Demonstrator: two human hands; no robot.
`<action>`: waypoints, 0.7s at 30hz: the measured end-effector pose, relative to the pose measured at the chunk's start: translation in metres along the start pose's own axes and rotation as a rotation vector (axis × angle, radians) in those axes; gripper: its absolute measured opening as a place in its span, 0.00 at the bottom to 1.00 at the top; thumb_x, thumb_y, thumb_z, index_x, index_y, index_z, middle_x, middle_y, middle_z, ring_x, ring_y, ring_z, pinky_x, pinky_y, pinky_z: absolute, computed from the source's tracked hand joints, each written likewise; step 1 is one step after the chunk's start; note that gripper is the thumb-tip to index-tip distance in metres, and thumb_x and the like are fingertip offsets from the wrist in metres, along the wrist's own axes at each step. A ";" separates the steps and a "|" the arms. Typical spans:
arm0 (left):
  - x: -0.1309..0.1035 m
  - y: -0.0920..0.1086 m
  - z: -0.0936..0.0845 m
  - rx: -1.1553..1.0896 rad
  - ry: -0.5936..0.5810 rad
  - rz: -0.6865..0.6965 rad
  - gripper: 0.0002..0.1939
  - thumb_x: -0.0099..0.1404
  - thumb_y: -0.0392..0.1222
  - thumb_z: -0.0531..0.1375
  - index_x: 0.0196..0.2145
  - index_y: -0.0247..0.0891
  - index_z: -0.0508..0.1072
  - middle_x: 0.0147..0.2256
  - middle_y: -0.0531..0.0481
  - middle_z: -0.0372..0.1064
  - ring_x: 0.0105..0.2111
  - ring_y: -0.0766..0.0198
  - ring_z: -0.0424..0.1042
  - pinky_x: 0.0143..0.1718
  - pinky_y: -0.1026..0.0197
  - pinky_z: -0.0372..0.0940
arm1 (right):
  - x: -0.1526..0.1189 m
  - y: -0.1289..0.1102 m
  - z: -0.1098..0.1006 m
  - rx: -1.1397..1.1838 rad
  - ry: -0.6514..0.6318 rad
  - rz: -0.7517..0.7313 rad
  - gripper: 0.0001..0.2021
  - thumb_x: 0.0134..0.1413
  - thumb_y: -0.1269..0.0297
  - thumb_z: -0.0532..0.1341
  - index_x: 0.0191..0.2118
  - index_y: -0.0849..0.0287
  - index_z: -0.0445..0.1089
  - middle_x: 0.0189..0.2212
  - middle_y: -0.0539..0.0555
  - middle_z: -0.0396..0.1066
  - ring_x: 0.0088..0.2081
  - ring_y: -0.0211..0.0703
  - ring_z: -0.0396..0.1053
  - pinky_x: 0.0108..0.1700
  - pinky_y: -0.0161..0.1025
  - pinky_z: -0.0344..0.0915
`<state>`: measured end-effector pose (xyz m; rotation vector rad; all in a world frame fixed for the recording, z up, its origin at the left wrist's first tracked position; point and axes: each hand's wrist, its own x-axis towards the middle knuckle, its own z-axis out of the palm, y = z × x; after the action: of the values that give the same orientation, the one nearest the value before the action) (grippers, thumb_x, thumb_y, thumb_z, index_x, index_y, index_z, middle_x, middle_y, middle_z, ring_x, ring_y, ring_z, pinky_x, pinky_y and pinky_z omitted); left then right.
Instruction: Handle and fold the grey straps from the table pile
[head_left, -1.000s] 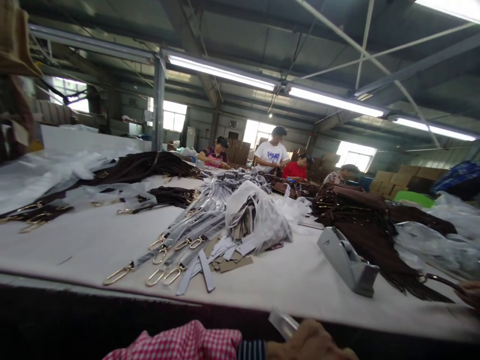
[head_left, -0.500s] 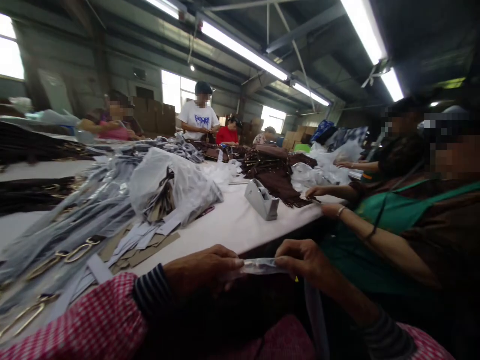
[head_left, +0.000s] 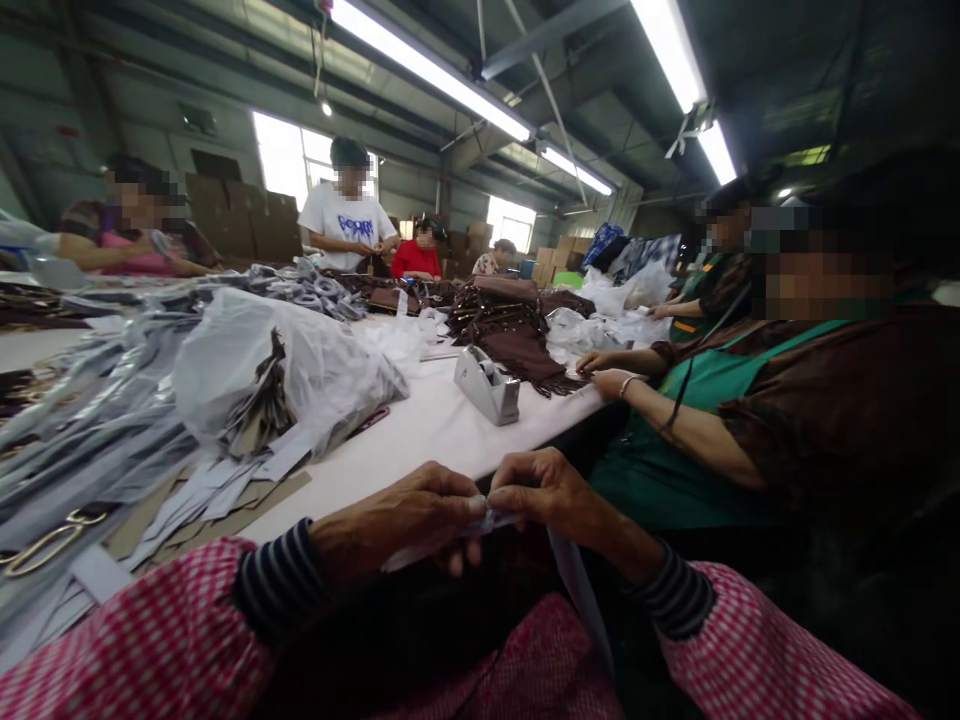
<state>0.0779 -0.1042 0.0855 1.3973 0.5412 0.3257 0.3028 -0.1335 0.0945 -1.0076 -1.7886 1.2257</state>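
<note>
My left hand (head_left: 416,512) and my right hand (head_left: 546,490) meet in front of me, just off the table edge. Both pinch a narrow, translucent plastic sleeve (head_left: 576,585) between thumb and fingers. One end shows under my left fingers, and a long length hangs down below my right hand. What lies inside the sleeve, if anything, is hidden by my fingers. Beyond my hands, a grey tape dispenser (head_left: 486,388) stands on the white-covered table (head_left: 360,455). Left of it lies a large clear plastic bag (head_left: 330,375) with thin strips showing at its mouth.
White and tan card strips (head_left: 202,500) lie loose at left, beside plastic-wrapped lengths with a gold buckle (head_left: 45,545). Dark brown fringed pieces (head_left: 517,345) are piled behind the dispenser. A co-worker in a green apron (head_left: 675,450) sits close at right; other people work farther back.
My hands have come together until the fingertips almost touch, covering the stretch of sleeve that showed between them. The view has turned rightward, so the table's things appear farther left.
</note>
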 end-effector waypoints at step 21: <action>-0.023 -0.008 -0.010 -0.001 0.101 -0.011 0.25 0.59 0.62 0.68 0.28 0.34 0.73 0.23 0.48 0.73 0.19 0.70 0.65 0.21 0.67 0.55 | -0.060 0.011 -0.064 -0.243 -0.085 0.171 0.19 0.55 0.50 0.68 0.46 0.60 0.78 0.38 0.51 0.74 0.40 0.45 0.67 0.43 0.38 0.60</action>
<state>0.0526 -0.1094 0.0808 1.3821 0.6312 0.3892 0.3868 -0.1609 0.0930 -1.2862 -1.9861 1.1869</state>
